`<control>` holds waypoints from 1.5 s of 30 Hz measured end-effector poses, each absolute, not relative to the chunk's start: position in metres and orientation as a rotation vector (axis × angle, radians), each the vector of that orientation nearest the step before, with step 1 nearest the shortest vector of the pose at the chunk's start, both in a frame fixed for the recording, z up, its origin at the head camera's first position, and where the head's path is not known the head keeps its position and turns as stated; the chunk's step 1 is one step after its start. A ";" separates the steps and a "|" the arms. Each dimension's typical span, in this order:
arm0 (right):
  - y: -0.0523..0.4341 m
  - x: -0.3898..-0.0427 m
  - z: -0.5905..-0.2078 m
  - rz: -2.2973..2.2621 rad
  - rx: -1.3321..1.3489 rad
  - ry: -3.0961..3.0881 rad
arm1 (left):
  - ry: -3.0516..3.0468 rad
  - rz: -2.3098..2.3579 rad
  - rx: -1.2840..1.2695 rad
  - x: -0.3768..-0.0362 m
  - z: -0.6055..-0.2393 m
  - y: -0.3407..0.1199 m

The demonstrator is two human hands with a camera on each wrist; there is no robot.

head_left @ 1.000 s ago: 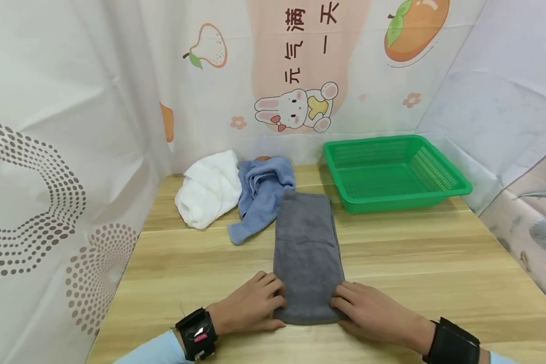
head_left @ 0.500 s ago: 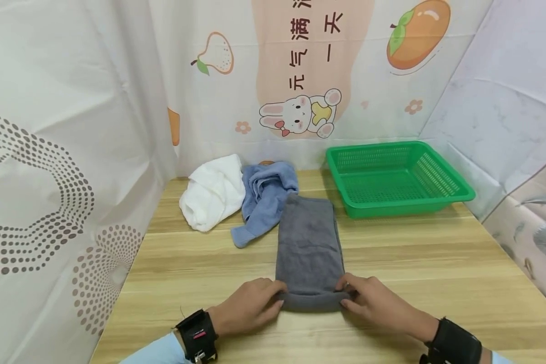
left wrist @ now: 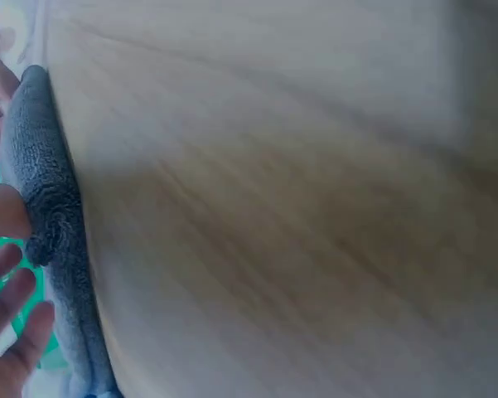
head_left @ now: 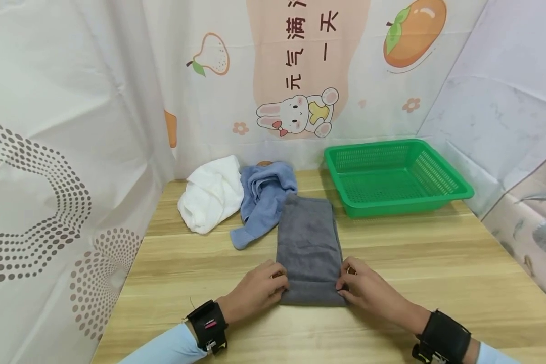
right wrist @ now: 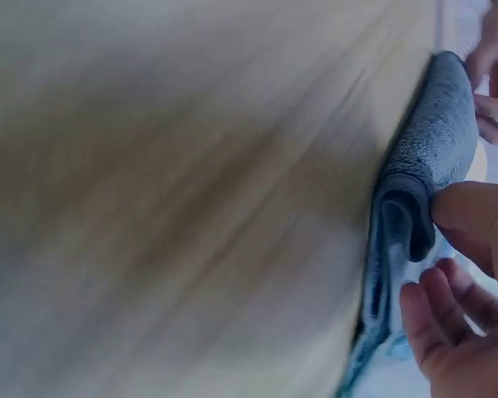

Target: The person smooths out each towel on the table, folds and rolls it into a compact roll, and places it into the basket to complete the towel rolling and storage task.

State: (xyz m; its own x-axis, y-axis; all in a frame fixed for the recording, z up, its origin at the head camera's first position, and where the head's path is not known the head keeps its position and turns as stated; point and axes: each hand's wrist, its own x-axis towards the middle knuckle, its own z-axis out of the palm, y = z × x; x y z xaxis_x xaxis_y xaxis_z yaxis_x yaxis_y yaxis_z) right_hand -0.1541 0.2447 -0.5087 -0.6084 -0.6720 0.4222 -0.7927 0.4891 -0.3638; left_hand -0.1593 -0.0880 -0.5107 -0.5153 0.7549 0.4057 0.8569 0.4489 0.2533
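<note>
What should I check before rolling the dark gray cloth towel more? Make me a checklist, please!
1. Left hand at the roll: ok, it touches the left end of the dark gray cloth towel's roll.
2. Right hand at the roll: ok, touching the right end.
3. Roll straight across: ok, it looks about level.
4. Crumpled blue cloth towel well away: not ok, it lies right by the gray towel's far left corner.
5. Roll tight in the middle: cannot tell, the inside is hidden.
</note>
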 end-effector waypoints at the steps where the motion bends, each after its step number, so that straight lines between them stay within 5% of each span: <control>1: 0.244 -0.154 -0.508 0.728 1.298 -2.462 | -2.439 -0.606 -1.421 -0.159 -0.510 -0.088; 17: 0.242 -0.149 -0.507 0.311 1.415 -2.294 | -2.473 -0.463 -1.525 -0.156 -0.506 -0.092; 33: 0.251 -0.193 -0.508 1.489 0.801 -2.933 | -2.663 -0.928 -1.220 -0.199 -0.515 -0.081; 45: 0.229 -0.187 -0.504 0.528 1.207 -2.385 | -2.394 -0.411 -1.389 -0.199 -0.507 -0.080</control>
